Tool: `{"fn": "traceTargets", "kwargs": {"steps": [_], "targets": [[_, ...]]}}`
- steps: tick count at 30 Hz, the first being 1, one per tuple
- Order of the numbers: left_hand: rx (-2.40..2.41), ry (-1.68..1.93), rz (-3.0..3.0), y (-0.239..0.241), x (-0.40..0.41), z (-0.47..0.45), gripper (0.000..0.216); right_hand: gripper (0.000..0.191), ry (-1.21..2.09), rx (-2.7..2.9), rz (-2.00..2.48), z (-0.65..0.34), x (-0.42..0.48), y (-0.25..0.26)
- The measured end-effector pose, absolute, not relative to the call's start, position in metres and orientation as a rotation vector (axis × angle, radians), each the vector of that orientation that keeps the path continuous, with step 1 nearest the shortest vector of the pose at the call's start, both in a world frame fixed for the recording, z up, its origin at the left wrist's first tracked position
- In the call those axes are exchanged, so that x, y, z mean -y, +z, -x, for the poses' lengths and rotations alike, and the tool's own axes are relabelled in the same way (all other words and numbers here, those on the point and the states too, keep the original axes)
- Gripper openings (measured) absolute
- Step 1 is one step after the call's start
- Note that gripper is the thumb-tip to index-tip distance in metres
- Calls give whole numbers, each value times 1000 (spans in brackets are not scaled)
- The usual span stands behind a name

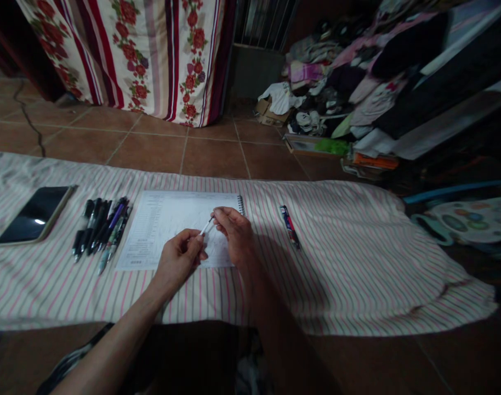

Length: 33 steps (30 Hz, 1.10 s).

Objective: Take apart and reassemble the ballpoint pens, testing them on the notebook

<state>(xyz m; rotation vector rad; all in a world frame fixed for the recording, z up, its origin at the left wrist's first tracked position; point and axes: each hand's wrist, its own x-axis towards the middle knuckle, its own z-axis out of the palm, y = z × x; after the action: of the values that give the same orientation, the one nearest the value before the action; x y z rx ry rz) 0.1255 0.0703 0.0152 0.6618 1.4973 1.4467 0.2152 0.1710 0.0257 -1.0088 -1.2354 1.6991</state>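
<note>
Both of my hands hover over a spiral notebook [164, 219] with a printed, ruled sheet on top. My left hand [177, 260] pinches the lower end of a thin white pen barrel [206, 226], and my right hand [234, 233] pinches its upper end. To the left of the notebook lies a bunch of several dark pens [102, 230]. A single blue and red pen [289, 226] lies to its right, beyond my right hand. At the far left, a smartphone [34, 215] rests face up with a dark screen.
Everything lies on a striped cloth [349, 274] spread over a brown tiled floor [147, 148]. Behind it hangs a floral striped curtain [152, 55]. A heap of clothes [353, 93] fills the back right, and a patterned toy mat [464, 222] lies at the right.
</note>
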Motion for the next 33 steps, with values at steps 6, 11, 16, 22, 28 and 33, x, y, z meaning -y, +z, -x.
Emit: {"fn": "traceTargets", "kwargs": {"steps": [6,11,16,22,28,33], "targets": [[-1484,1449,-693,13,-70,-124,31,23,1708,1238,986,-214,-169,24],[-1482,1446,-702,15,-70,-125,31,24,1702,1238,986,-211,-168,22],[-1502,1437,-730,17,-70,-125,30,24,1704,1257,974,-210,-166,24],[-1484,1466,-756,17,-71,-124,30,22,1725,1246,954,-211,-161,27],[-1477,1477,-787,15,-70,-125,30,24,1717,1266,914,-211,-162,24],[-1457,1503,-776,16,-70,-126,29,25,1762,1242,899,-211,-162,23]]}}
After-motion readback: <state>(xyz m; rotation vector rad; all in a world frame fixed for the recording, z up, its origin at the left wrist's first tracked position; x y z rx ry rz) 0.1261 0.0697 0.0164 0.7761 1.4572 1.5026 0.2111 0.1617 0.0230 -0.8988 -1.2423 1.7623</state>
